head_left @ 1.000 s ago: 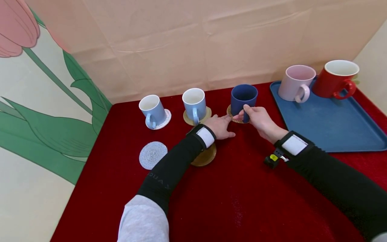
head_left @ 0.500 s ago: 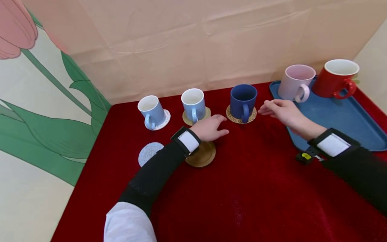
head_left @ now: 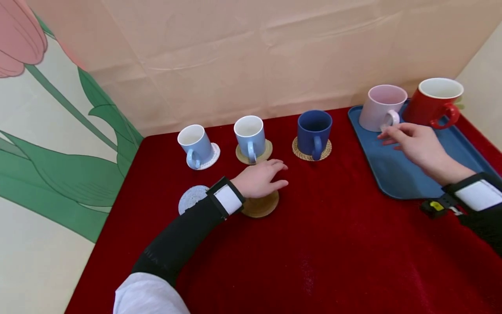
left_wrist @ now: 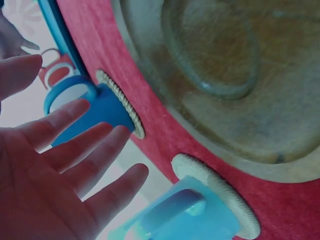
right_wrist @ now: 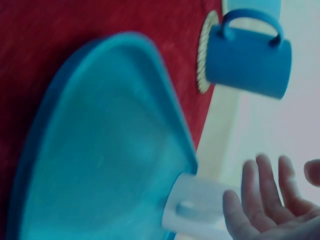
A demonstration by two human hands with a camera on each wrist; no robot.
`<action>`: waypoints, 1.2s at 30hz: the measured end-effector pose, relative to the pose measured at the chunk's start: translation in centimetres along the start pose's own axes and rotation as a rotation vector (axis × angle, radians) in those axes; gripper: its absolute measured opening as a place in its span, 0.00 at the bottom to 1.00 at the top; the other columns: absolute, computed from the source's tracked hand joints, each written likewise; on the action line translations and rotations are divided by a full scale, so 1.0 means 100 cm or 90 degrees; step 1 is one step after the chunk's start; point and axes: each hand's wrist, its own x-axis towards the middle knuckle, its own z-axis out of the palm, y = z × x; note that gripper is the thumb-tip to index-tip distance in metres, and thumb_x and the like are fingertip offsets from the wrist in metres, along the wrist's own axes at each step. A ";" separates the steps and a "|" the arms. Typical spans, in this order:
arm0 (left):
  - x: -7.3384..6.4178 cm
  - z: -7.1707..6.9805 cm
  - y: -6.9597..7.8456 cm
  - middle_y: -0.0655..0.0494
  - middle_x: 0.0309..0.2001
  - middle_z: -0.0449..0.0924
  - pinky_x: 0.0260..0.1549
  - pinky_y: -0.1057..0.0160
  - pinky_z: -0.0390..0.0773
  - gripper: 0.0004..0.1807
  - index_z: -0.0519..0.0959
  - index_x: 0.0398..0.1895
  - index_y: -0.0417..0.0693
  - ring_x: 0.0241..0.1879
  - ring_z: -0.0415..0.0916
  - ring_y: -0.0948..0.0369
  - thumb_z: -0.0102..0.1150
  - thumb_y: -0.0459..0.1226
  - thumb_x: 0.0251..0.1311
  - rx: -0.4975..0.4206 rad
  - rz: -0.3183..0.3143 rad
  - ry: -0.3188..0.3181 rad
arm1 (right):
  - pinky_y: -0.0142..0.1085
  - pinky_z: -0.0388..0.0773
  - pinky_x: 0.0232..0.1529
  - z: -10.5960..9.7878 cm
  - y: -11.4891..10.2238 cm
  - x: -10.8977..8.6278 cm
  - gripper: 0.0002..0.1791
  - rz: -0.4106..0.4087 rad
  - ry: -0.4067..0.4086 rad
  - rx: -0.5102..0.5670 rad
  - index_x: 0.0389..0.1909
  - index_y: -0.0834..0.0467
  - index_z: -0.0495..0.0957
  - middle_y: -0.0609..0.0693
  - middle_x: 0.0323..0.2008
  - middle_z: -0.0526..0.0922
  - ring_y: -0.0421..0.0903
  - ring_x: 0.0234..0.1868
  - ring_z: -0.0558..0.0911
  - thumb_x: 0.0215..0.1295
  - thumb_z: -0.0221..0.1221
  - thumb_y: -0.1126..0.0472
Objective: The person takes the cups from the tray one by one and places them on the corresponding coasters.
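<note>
My right hand (head_left: 421, 146) hovers over the blue tray (head_left: 396, 183), its fingertips right at the handle of the pink mug (head_left: 374, 111). In the right wrist view its fingers are spread loosely beside that mug, which looks whitish there. A red mug (head_left: 423, 107) stands behind the hand on the tray. My left hand (head_left: 259, 176), fingers relaxed and apart, is over the round brown wooden coaster (head_left: 262, 209), hiding part of it. Ahead of it, a light blue mug (head_left: 256, 141) rests on a tan coaster. The dark blue mug (head_left: 306, 140) sits upright on a woven coaster (head_left: 326, 152).
Another light blue mug (head_left: 202, 146) stands on a white coaster (head_left: 215, 153) at the back left. A grey round coaster (head_left: 191, 198) lies in front of it, partly covered by the left forearm. Red cloth (head_left: 333, 244) covers the table; a beige backdrop (head_left: 204, 65) rises behind.
My right hand has let go of the dark blue mug's handle and moved right to the pink mug. The left hand has drawn back left and toward me, away from the woven coaster.
</note>
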 end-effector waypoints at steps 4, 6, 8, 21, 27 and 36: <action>-0.006 0.001 -0.002 0.50 0.67 0.66 0.59 0.62 0.68 0.28 0.70 0.67 0.45 0.64 0.65 0.59 0.53 0.49 0.69 -0.014 0.002 0.004 | 0.25 0.69 0.29 -0.009 0.008 0.004 0.25 0.027 0.093 -0.059 0.53 0.64 0.73 0.24 0.27 0.74 0.29 0.30 0.74 0.73 0.48 0.45; -0.007 0.002 -0.003 0.50 0.67 0.67 0.59 0.62 0.68 0.27 0.70 0.66 0.45 0.63 0.65 0.60 0.53 0.49 0.69 -0.022 0.001 0.007 | 0.27 0.67 0.29 -0.014 0.012 0.008 0.25 0.046 0.137 -0.084 0.53 0.63 0.72 0.26 0.28 0.72 0.32 0.30 0.70 0.73 0.48 0.45; -0.008 0.003 -0.005 0.51 0.67 0.67 0.59 0.62 0.67 0.27 0.70 0.66 0.46 0.63 0.65 0.60 0.53 0.49 0.69 -0.029 -0.001 0.013 | 0.29 0.66 0.30 -0.018 0.015 0.013 0.22 0.062 0.172 -0.095 0.52 0.60 0.72 0.32 0.32 0.72 0.34 0.32 0.69 0.72 0.48 0.46; -0.009 0.007 -0.007 0.52 0.66 0.68 0.60 0.61 0.67 0.27 0.70 0.66 0.47 0.63 0.65 0.60 0.54 0.49 0.69 -0.054 0.000 0.035 | 0.30 0.70 0.31 -0.011 0.024 0.050 0.37 0.108 0.082 -0.041 0.65 0.72 0.62 0.40 0.35 0.73 0.37 0.32 0.70 0.73 0.44 0.43; -0.011 0.008 -0.009 0.52 0.66 0.68 0.60 0.61 0.66 0.27 0.70 0.66 0.47 0.64 0.65 0.61 0.53 0.49 0.69 -0.062 0.006 0.037 | 0.25 0.72 0.29 -0.009 0.022 0.050 0.39 0.131 0.053 0.014 0.68 0.71 0.59 0.33 0.33 0.72 0.33 0.33 0.70 0.73 0.43 0.41; -0.013 0.007 -0.010 0.53 0.65 0.69 0.60 0.62 0.67 0.26 0.70 0.66 0.47 0.63 0.66 0.61 0.54 0.49 0.69 -0.068 0.010 0.044 | 0.25 0.73 0.30 -0.007 0.024 0.050 0.36 0.145 0.057 0.021 0.65 0.72 0.60 0.30 0.27 0.72 0.33 0.31 0.71 0.73 0.45 0.44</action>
